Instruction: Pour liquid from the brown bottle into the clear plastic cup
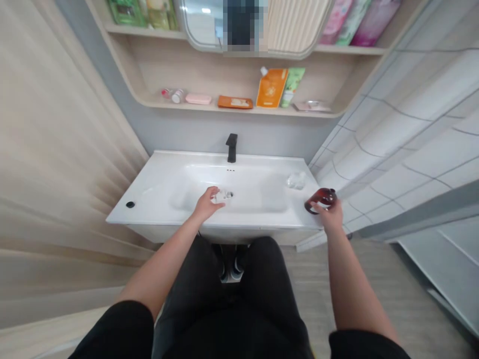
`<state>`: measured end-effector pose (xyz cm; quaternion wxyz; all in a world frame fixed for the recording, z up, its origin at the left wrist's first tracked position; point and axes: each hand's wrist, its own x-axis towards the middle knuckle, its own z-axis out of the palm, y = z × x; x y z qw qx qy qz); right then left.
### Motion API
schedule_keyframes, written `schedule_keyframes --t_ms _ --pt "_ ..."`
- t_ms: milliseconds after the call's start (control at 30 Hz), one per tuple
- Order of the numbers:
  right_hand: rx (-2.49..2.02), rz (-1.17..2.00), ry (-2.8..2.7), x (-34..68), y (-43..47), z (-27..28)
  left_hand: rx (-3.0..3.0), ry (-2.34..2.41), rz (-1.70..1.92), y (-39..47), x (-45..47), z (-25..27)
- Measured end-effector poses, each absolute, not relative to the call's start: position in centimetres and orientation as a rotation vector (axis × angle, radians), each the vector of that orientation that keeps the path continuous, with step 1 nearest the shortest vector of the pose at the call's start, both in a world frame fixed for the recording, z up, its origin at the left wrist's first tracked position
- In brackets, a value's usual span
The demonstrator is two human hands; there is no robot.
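Over the basin of the white sink (262, 192), my left hand (205, 203) is closed around a small clear container (220, 196). Its exact kind is hard to make out. At the counter's right end, my right hand (331, 215) grips a dark brown bottle (325, 197), which is tilted and has no cap visible on its neck. A crumpled-looking clear plastic item (296, 180) lies on the counter behind that bottle. On the far left of the counter rests a round black cap (130, 204).
A black faucet (232, 148) rises behind the basin. Above it, a wall shelf (209, 110) bears an orange pouch (272, 88), a green tube (293, 87), a pink soap bar (198, 98) and an orange packet (235, 102). A mirror (292, 25) hangs higher up. Beige curtain (56, 149) borders the left.
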<state>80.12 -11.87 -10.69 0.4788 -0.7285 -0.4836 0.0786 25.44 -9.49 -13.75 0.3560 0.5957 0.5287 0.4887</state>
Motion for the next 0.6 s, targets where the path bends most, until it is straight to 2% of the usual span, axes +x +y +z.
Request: schedule_keyframes --t_ms 100,267,300,333,433,500,600 --pt "-1.801 0.21 -1.099 79.8 -12.7 -10.1 1.536 1.358 1.271 -9.5 25.4 -13.9" --pt "-1.597 -0.267 -1.042 74.2 -16.4 -8.1 1.48 1.279 1.336 -9.9 25.8 -13.3" --pt "-1.558 -0.255 -1.084 72.1 -17.0 -7.9 1.475 1.262 1.342 -10.0 25.8 -13.1" --pt "-1.516 -0.146 -1.208 69.6 -17.3 -7.9 1.478 1.247 1.341 -10.1 25.9 -12.9" --pt "-1.283 0.51 -1.73 61.3 -16.8 -8.5 1.534 1.23 1.297 -10.4 26.2 -12.5" --pt "-1.145 0.882 -1.817 56.3 -15.2 -9.1 1.58 1.224 1.249 -10.7 26.4 -12.3" --pt "-1.079 1.16 -1.773 51.4 -12.0 -9.8 1.602 1.194 1.234 -10.8 26.5 -12.2"
